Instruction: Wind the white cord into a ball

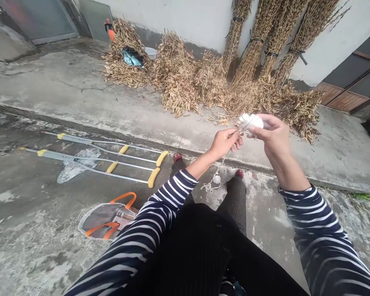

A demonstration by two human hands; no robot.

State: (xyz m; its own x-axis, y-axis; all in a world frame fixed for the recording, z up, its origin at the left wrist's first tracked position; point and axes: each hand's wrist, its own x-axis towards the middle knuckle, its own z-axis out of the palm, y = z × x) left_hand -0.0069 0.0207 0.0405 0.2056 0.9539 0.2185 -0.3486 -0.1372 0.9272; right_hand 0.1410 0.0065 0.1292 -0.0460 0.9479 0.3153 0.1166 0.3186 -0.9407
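My right hand (274, 137) holds a white fluffy bundle (250, 121), possibly cotton or crumpled cloth, with its fingers wrapped against the side. My left hand (224, 142) is raised close to the bundle, its fingertips pinched on a thin strand (242, 128) that runs to the bundle. The strand is too fine to identify exactly. Below my hands, a small ball of white string (216, 179) lies on the concrete with loose loops beside it.
Two aluminium crutches (95, 158) with yellow grips lie on the ground at left, above a clear bag with orange handles (106, 220). Piles of dried bean plants (179, 76) and tied bundles (259, 45) lean on the wall ahead. My legs extend forward.
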